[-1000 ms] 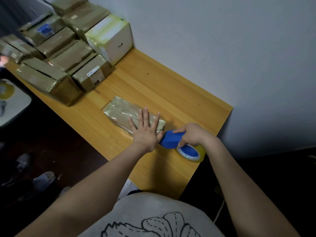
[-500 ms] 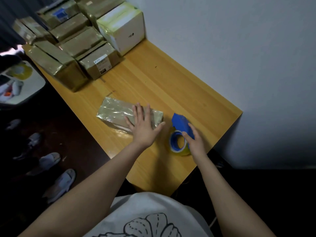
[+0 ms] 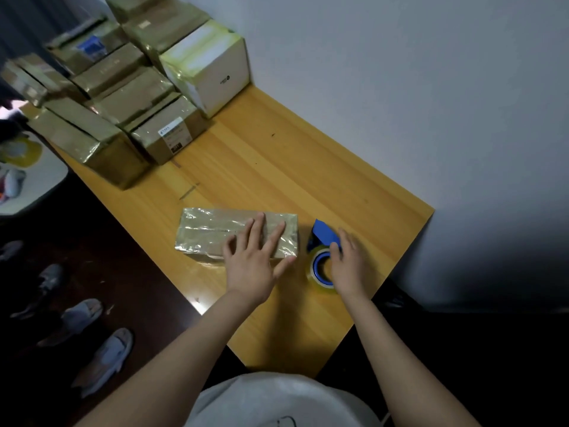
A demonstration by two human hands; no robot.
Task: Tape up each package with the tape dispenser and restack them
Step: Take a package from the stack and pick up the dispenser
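Head view: the left hand (image 3: pixel 255 261) lies flat on the near right end of the taped package (image 3: pixel 212 234), fingers straight and spread, holding nothing. The package lies on the wooden table (image 3: pixel 277 161), near its front edge. Just beside it on the right lies the blue tape dispenser (image 3: pixel 323 235). The right hand (image 3: pixel 346 265) rests on the dispenser, fingers nearly straight, not curled round it. Stacked packages (image 3: pixel 123 97) stand at the table's far left end.
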